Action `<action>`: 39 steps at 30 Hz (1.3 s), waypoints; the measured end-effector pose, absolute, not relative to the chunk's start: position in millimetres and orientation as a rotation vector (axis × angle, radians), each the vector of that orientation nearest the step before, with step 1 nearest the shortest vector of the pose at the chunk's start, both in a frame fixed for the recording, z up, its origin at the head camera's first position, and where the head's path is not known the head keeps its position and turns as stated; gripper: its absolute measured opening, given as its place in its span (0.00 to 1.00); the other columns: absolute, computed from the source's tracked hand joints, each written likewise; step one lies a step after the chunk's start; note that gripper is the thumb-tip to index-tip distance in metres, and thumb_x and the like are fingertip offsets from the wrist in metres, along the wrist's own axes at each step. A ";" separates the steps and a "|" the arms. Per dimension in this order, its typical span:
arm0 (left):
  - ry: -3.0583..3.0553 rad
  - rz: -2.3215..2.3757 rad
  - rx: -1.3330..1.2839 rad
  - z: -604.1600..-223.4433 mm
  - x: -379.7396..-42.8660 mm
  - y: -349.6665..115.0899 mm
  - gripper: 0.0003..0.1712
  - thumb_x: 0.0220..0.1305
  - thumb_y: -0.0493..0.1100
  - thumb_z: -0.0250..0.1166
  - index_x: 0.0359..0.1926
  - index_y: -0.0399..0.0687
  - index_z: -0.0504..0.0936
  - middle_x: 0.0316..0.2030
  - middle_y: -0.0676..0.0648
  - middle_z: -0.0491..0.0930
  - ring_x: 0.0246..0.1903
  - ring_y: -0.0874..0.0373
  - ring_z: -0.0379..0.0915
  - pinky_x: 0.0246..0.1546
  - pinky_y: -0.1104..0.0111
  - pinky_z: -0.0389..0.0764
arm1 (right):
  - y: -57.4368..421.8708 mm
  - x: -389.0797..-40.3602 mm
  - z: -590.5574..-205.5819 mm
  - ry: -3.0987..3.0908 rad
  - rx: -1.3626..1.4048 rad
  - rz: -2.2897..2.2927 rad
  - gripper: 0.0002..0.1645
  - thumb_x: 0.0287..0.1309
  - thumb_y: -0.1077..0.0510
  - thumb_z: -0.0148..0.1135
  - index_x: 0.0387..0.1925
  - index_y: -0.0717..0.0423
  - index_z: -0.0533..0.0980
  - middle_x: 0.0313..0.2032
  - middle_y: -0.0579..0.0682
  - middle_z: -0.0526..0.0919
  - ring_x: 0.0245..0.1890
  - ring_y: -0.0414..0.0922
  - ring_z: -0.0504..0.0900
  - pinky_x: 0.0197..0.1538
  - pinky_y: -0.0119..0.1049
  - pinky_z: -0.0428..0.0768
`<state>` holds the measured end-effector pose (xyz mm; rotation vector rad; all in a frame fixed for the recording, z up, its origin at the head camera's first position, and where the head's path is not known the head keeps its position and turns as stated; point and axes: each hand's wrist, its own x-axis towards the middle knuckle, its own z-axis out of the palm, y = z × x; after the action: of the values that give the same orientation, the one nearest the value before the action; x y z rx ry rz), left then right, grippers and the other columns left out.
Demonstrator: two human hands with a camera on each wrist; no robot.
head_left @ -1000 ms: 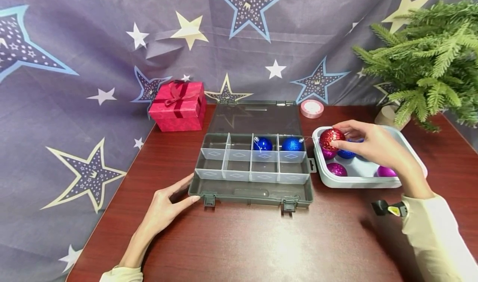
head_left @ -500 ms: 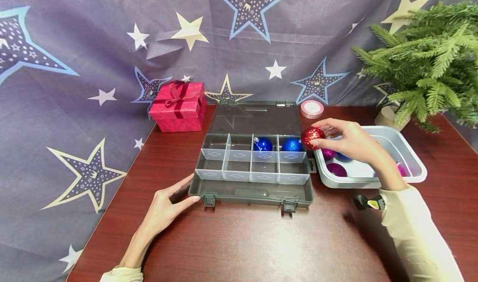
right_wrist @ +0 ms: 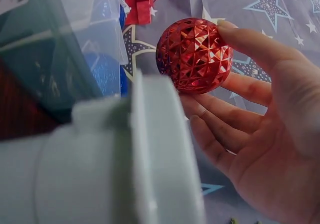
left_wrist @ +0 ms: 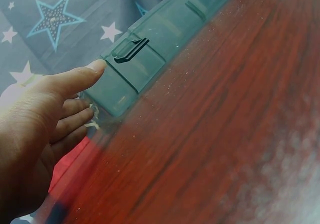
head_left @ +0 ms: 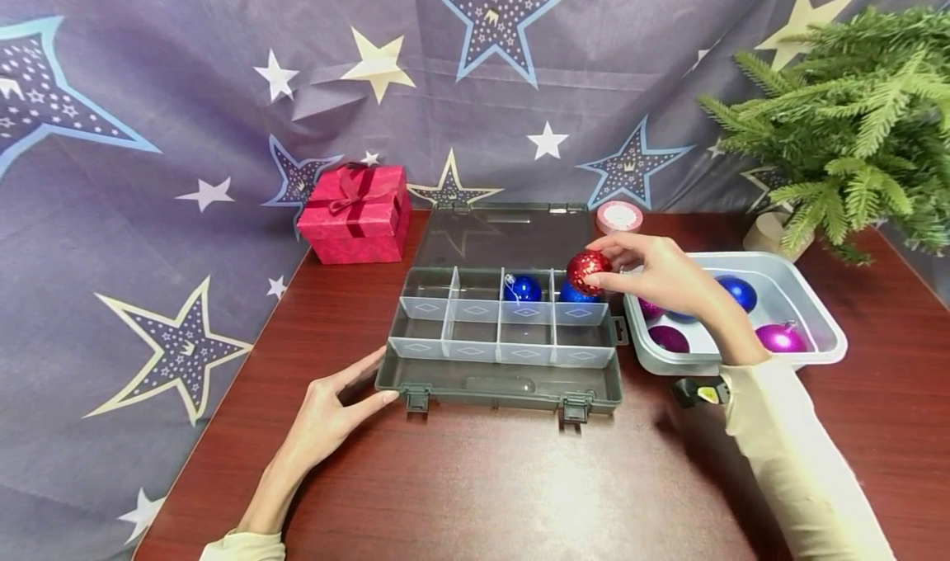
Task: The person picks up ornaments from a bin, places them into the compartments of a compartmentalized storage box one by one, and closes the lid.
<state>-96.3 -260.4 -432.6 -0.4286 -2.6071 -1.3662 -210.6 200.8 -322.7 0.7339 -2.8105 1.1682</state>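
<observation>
My right hand [head_left: 660,276] pinches a red faceted Christmas ball [head_left: 589,271] between thumb and fingertips. The ball hangs above the back right compartment of the open organizer box [head_left: 505,388]. In the right wrist view the red ball [right_wrist: 194,56] shows up close, its facets shiny. Below it, partly covered, a glittery blue ball [head_left: 575,294] lies in that compartment. Beside it, one compartment to the left, sits a smooth blue ball [head_left: 525,288]. My left hand [head_left: 322,417] touches the box's front left corner, thumb at the front and fingers along the side, nearly straight.
To the right stands a pale plastic tub [head_left: 827,330] with several blue and purple balls. Behind it are a pink ribbon roll [head_left: 619,216] and a small fir tree [head_left: 853,132]. A red gift box [head_left: 356,219] stands back left. The organizer's lid [head_left: 512,235] lies folded back.
My right hand has carried the red ball leftward from above the tub to over the organizer's back right compartment. My left hand has stayed at the box corner.
</observation>
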 end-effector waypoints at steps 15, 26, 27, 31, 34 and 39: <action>-2.603 -1.356 -0.443 -434.2 -96.4 -261.2 0.36 0.59 0.45 0.80 0.69 0.59 0.80 0.56 0.56 0.85 0.59 0.62 0.78 0.60 0.79 0.70 | 163.0 -228.8 -328.5 -2.781 0.861 1.254 0.24 0.61 0.55 0.76 0.57 0.57 0.81 0.47 0.56 0.88 0.46 0.51 0.86 0.54 0.50 0.83; -2.595 -1.362 -0.460 -432.8 -96.1 -260.0 0.36 0.60 0.44 0.79 0.69 0.57 0.80 0.56 0.52 0.85 0.58 0.61 0.79 0.59 0.80 0.70 | 135.2 -237.2 -329.7 -2.778 0.896 1.257 0.25 0.61 0.51 0.76 0.58 0.54 0.82 0.48 0.54 0.87 0.46 0.50 0.86 0.51 0.49 0.84; -2.594 -1.361 -0.464 -433.1 -96.3 -260.0 0.36 0.60 0.44 0.79 0.69 0.56 0.80 0.56 0.52 0.85 0.59 0.60 0.79 0.59 0.80 0.70 | 132.6 -238.5 -330.2 -2.771 0.902 1.254 0.25 0.61 0.52 0.76 0.57 0.54 0.82 0.48 0.54 0.88 0.46 0.50 0.86 0.51 0.49 0.84; -2.592 -1.358 -0.475 -432.4 -96.3 -259.3 0.35 0.61 0.44 0.78 0.69 0.54 0.79 0.56 0.50 0.85 0.59 0.60 0.79 0.59 0.80 0.70 | 121.7 -243.0 -331.1 -2.759 0.924 1.249 0.25 0.60 0.51 0.77 0.57 0.55 0.82 0.47 0.54 0.88 0.46 0.50 0.87 0.51 0.49 0.84; -2.601 -1.358 -0.460 -431.7 -95.8 -259.2 0.35 0.60 0.44 0.79 0.69 0.55 0.79 0.56 0.52 0.85 0.59 0.62 0.78 0.59 0.80 0.70 | 113.3 -245.5 -330.8 -2.773 0.935 1.257 0.26 0.60 0.51 0.76 0.57 0.55 0.82 0.48 0.54 0.87 0.46 0.50 0.87 0.50 0.48 0.84; -2.611 -1.377 -0.430 -431.5 -95.7 -259.6 0.36 0.59 0.45 0.80 0.69 0.57 0.80 0.56 0.55 0.85 0.59 0.62 0.78 0.60 0.79 0.70 | 98.3 -249.9 -331.6 -2.786 0.944 1.270 0.26 0.61 0.50 0.76 0.57 0.56 0.81 0.47 0.54 0.87 0.46 0.49 0.87 0.49 0.46 0.84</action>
<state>-95.7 -259.6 -431.5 -0.4299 -2.6113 -1.3770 -249.9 98.3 -331.6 0.9442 -2.7863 1.2703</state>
